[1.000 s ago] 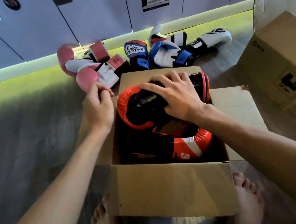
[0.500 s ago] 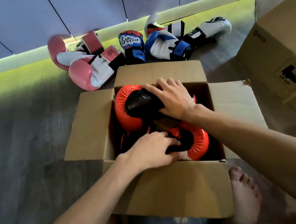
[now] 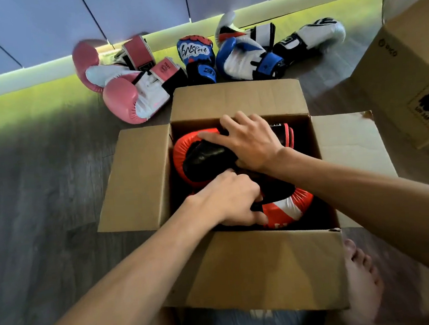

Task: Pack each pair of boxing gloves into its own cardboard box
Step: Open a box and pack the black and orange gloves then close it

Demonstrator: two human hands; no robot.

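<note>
now, the scene: a person looks down at an open cardboard box (image 3: 258, 270) on the floor, both bare hands reaching into it.
right hand (image 3: 252, 143): fingers spread flat, pressing on the far red and black glove (image 3: 197, 156), likely to push it below the rim so the flaps can shut.
left hand (image 3: 231, 200): fingers curled and tucked under the black cuff of the near red glove (image 3: 288, 205), pinching its edge, probably to turn or seat it beside its mate.
task's thing: the red pair lies inside the box, one glove beyond the left hand's grip, one just right of it, the two touching.
edges: four flaps stand open; the far flap rises just past the right hand's fingertips, and side flaps lie outward.
open room: dark gaps show left of the gloves and at the near wall, so they seem to have slack to sink.
still to pack: pink gloves (image 3: 126, 97), blue gloves (image 3: 198, 59) and white gloves (image 3: 309, 38) lie on the floor beyond the box.
second box (image 3: 409, 70): closed, well to the right of both hands.
</note>
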